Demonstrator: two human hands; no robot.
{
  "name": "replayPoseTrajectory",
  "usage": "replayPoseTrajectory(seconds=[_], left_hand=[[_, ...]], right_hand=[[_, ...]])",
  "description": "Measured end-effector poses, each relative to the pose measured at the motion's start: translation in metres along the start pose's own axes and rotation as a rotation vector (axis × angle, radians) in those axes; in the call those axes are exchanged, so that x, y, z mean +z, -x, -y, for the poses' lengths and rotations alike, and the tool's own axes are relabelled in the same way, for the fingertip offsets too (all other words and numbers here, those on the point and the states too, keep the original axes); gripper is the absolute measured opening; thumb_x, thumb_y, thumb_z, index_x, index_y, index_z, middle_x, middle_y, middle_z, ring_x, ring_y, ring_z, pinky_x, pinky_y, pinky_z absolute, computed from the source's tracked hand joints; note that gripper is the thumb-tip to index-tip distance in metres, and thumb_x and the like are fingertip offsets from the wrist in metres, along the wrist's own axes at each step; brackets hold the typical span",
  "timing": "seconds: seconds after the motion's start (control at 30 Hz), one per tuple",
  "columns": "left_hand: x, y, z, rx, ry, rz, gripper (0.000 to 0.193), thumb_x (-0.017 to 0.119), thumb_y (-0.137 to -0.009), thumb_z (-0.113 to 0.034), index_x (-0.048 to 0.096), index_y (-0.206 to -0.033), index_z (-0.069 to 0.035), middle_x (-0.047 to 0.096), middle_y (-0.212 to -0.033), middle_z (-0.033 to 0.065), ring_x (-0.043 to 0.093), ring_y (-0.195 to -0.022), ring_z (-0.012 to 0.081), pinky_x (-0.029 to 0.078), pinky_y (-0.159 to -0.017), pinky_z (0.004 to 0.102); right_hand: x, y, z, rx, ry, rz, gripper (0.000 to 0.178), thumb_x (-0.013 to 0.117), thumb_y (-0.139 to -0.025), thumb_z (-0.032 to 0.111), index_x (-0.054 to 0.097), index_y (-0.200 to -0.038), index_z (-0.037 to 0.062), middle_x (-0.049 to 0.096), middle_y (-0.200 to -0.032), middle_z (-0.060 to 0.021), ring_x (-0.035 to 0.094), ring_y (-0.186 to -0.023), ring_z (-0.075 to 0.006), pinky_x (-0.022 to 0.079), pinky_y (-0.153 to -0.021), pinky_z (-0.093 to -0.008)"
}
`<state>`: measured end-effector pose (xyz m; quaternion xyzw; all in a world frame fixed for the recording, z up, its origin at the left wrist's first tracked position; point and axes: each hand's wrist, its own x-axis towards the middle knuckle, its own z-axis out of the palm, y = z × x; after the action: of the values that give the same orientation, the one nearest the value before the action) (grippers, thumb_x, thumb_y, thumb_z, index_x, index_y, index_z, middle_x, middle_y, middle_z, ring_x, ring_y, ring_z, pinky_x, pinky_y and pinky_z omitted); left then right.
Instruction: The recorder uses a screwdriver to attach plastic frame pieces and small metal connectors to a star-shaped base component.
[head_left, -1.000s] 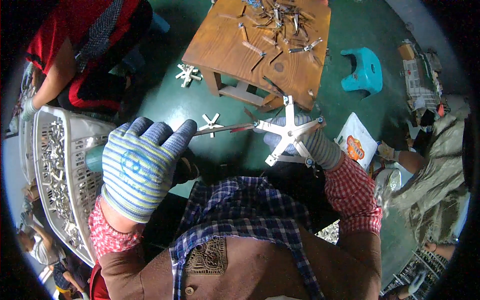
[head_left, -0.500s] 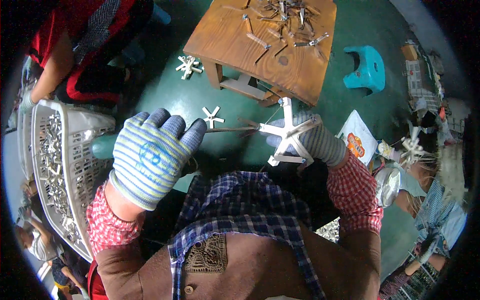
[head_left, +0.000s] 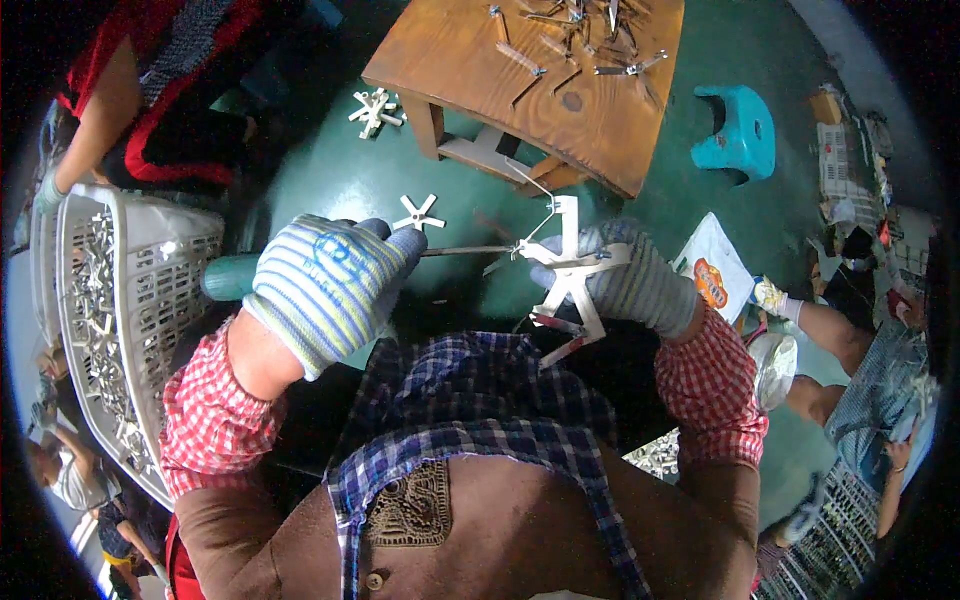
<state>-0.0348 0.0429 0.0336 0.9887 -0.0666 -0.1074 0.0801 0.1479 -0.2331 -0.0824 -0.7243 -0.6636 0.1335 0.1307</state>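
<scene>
My left hand (head_left: 325, 285), in a striped knit glove, is wrapped round a screwdriver. Its thick green handle (head_left: 228, 277) shows behind the hand, and its thin metal shaft (head_left: 465, 250) reaches right. The shaft's end meets one arm of a white star-shaped bracket (head_left: 572, 270). Gloved too, my right hand (head_left: 640, 280) grips that bracket from behind, some fingers hidden by it. A thin bent metal rod (head_left: 545, 195) stands off the bracket near the shaft's tip.
A wooden table (head_left: 480, 85) holds loose metal rods and clips. White star pieces (head_left: 420, 212) lie on the green floor beside a turquoise stool (head_left: 735, 135). At left is a white basket (head_left: 165, 285) full of small parts. People sit on both sides.
The bracket has turned and tilted in my right hand. My left hand has rolled over with the screwdriver and shifted slightly right, its shaft still at the bracket.
</scene>
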Motion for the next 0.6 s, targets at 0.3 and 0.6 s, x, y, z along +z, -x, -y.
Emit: replayPoseTrajectory(seconds=[0.3, 0.6], left_hand=[[0.031, -0.004, -0.006, 0.165, -0.190, -0.136, 0.037, 0.062, -0.074, -0.027, 0.063, -0.108, -0.011, 0.057, -0.071, 0.0070, 0.058, -0.060, 0.0248, 0.045, -0.056, 0.0375], [0.039, -0.008, -0.012, 0.392, -0.275, -0.218, 0.024, 0.059, -0.076, -0.016, 0.067, -0.094, -0.003, 0.060, -0.072, 0.0083, 0.058, -0.062, 0.0221, 0.044, -0.056, 0.0333]], right_hand=[[0.002, 0.001, 0.005, -0.080, 0.145, 0.083, 0.020, 0.069, -0.081, 0.031, 0.070, -0.095, 0.0162, 0.066, -0.077, -0.0052, 0.061, -0.060, -0.0222, 0.046, -0.052, -0.0352], [0.028, -0.010, 0.003, 0.124, -0.533, 0.233, 0.029, 0.056, -0.081, 0.021, 0.059, -0.100, -0.0012, 0.059, -0.089, -0.0241, 0.056, -0.089, -0.0381, 0.045, -0.085, -0.0458]])
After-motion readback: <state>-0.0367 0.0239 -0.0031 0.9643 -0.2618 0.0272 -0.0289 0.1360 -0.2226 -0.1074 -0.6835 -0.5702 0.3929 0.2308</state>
